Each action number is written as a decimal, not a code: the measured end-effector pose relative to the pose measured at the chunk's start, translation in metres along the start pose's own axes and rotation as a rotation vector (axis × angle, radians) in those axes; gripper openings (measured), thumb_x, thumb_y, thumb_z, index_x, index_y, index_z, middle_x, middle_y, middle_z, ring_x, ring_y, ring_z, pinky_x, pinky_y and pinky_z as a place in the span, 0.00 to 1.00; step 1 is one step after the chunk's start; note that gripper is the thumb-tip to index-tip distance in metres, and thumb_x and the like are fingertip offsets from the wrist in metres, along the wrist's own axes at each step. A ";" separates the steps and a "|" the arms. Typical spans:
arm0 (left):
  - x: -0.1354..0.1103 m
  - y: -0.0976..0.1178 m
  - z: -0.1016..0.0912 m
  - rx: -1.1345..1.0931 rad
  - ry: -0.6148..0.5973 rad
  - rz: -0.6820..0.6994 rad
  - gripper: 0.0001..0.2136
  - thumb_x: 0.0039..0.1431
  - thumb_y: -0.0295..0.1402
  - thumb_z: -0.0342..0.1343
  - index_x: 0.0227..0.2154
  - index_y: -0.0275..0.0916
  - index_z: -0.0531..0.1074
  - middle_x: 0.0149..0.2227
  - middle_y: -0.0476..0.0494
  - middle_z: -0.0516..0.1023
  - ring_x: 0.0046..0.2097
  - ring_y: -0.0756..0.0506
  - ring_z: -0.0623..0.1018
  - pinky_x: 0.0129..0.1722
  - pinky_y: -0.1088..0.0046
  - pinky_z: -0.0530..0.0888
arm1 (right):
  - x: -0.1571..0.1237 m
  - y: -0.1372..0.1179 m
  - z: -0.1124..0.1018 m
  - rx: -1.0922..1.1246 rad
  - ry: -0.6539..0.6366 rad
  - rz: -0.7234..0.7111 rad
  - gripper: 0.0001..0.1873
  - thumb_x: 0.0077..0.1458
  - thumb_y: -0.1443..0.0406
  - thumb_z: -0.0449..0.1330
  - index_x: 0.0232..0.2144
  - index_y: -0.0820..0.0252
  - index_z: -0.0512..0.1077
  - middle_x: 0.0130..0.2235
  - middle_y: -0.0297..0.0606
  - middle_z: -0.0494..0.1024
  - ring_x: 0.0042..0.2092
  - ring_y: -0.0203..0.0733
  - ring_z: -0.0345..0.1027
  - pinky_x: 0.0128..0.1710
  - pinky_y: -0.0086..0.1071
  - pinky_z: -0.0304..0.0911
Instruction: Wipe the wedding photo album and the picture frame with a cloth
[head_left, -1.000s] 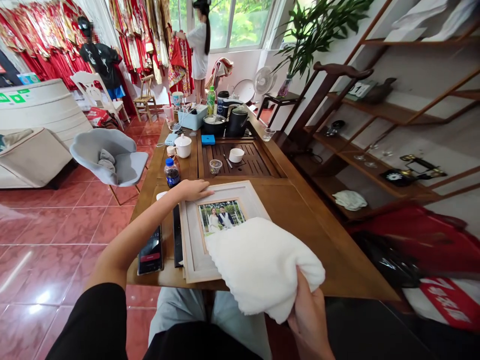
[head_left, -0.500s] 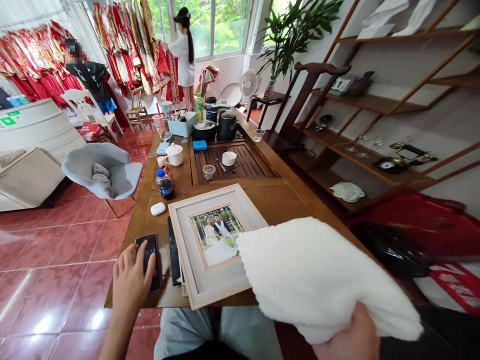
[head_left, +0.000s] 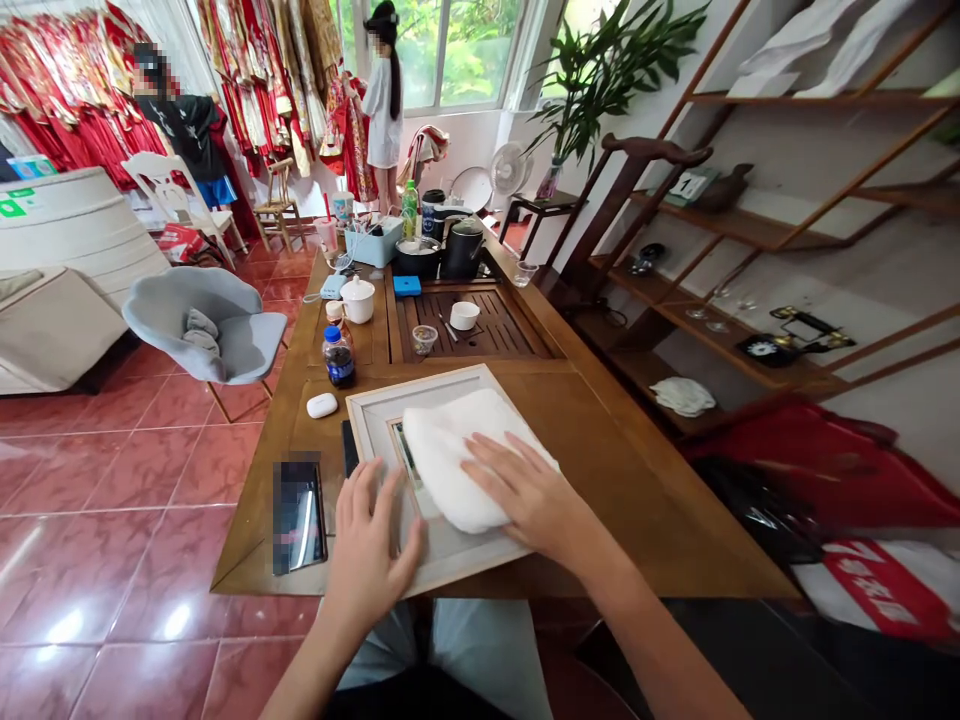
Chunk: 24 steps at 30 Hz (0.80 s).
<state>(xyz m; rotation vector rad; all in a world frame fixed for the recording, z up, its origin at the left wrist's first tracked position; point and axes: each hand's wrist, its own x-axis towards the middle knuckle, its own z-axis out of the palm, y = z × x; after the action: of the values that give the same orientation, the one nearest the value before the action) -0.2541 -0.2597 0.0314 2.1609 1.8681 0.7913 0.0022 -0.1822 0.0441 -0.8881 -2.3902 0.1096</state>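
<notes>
A picture frame [head_left: 461,560] with a pale wooden border lies on the near part of the wooden table. On its glass rests a folded white cloth [head_left: 442,455], covering most of the wedding photo inside. My right hand [head_left: 529,495] lies flat on the cloth, fingers stretched out and slightly spread. Over the frame's lower left part is my left hand [head_left: 375,545], open with fingers apart and nothing in it; whether it touches the frame I cannot tell. To its left a phone [head_left: 300,515] lies on the table.
Beyond the frame stand a dark bottle with a blue cap [head_left: 338,360], a white earbud case [head_left: 322,405], a lidded white cup [head_left: 358,300] and a slatted tea tray [head_left: 510,325]. A grey chair [head_left: 240,345] is at left, shelves [head_left: 750,225] at right. Two people are near hanging garments.
My right hand has brought the white cloth from the right onto the frame and flattened on it. My left hand has left the phone and moved right, over the frame.
</notes>
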 end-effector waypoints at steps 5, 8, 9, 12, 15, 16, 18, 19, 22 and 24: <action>0.012 -0.002 0.014 -0.116 -0.080 0.031 0.27 0.71 0.36 0.49 0.70 0.44 0.53 0.74 0.33 0.51 0.76 0.34 0.44 0.72 0.44 0.57 | 0.018 -0.010 0.004 -0.133 -0.290 -0.023 0.30 0.54 0.64 0.63 0.60 0.58 0.68 0.69 0.52 0.63 0.69 0.58 0.58 0.65 0.61 0.56; 0.013 -0.012 0.015 -0.199 -0.142 0.088 0.29 0.71 0.33 0.48 0.71 0.42 0.49 0.74 0.32 0.51 0.76 0.32 0.41 0.71 0.39 0.55 | 0.022 -0.006 -0.001 -0.143 -0.295 0.044 0.38 0.55 0.61 0.63 0.68 0.54 0.60 0.68 0.50 0.65 0.68 0.55 0.60 0.65 0.57 0.54; 0.012 -0.015 0.015 -0.229 -0.159 0.104 0.29 0.71 0.33 0.48 0.71 0.42 0.49 0.73 0.32 0.52 0.76 0.32 0.41 0.71 0.38 0.55 | 0.024 -0.004 -0.002 -0.156 -0.291 0.064 0.40 0.56 0.61 0.62 0.69 0.52 0.57 0.68 0.49 0.66 0.67 0.55 0.60 0.66 0.59 0.51; 0.012 -0.019 0.013 -0.311 -0.180 0.133 0.27 0.72 0.32 0.47 0.71 0.44 0.50 0.73 0.33 0.53 0.76 0.33 0.42 0.72 0.39 0.54 | 0.032 0.003 0.001 -0.193 -0.287 0.112 0.43 0.54 0.63 0.62 0.70 0.47 0.56 0.68 0.49 0.65 0.68 0.60 0.58 0.66 0.69 0.39; 0.011 -0.021 0.014 -0.363 -0.166 0.147 0.28 0.72 0.31 0.48 0.71 0.46 0.49 0.73 0.35 0.53 0.76 0.34 0.43 0.72 0.40 0.52 | 0.036 0.004 0.005 -0.152 -0.337 0.058 0.42 0.50 0.66 0.61 0.67 0.45 0.62 0.70 0.46 0.62 0.70 0.62 0.52 0.66 0.72 0.33; 0.011 -0.022 0.014 -0.377 -0.158 0.149 0.29 0.71 0.31 0.48 0.72 0.46 0.48 0.73 0.35 0.53 0.76 0.34 0.43 0.72 0.41 0.52 | 0.035 0.004 0.005 -0.122 -0.363 0.023 0.41 0.49 0.67 0.61 0.66 0.44 0.64 0.70 0.44 0.63 0.71 0.61 0.52 0.66 0.71 0.32; 0.011 -0.023 0.015 -0.402 -0.141 0.146 0.31 0.71 0.31 0.49 0.72 0.47 0.46 0.73 0.35 0.53 0.76 0.34 0.44 0.72 0.42 0.52 | 0.032 0.005 0.003 -0.065 -0.400 -0.038 0.40 0.47 0.68 0.60 0.64 0.42 0.67 0.69 0.40 0.65 0.70 0.59 0.53 0.67 0.69 0.31; 0.011 -0.024 0.016 -0.412 -0.136 0.142 0.32 0.71 0.31 0.50 0.73 0.47 0.44 0.73 0.35 0.53 0.76 0.34 0.44 0.72 0.43 0.52 | 0.030 0.007 0.001 -0.048 -0.405 -0.052 0.40 0.46 0.69 0.60 0.63 0.42 0.68 0.68 0.39 0.66 0.70 0.58 0.54 0.68 0.68 0.31; 0.011 -0.025 0.015 -0.424 -0.139 0.129 0.34 0.71 0.31 0.50 0.73 0.48 0.41 0.74 0.36 0.51 0.76 0.34 0.44 0.73 0.44 0.51 | 0.026 0.015 -0.005 -0.056 -0.368 -0.019 0.37 0.45 0.70 0.59 0.60 0.44 0.71 0.67 0.40 0.68 0.69 0.56 0.56 0.68 0.65 0.31; 0.012 -0.025 0.014 -0.422 -0.146 0.128 0.33 0.71 0.32 0.50 0.73 0.48 0.41 0.74 0.37 0.50 0.76 0.34 0.44 0.73 0.44 0.51 | 0.025 0.017 -0.006 -0.091 -0.327 0.039 0.36 0.46 0.70 0.60 0.59 0.46 0.72 0.67 0.42 0.68 0.69 0.57 0.56 0.68 0.66 0.31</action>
<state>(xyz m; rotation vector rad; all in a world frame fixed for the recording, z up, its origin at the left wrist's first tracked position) -0.2682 -0.2405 0.0109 2.0170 1.3578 0.9266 -0.0001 -0.1540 0.0573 -1.0262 -2.6978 0.1740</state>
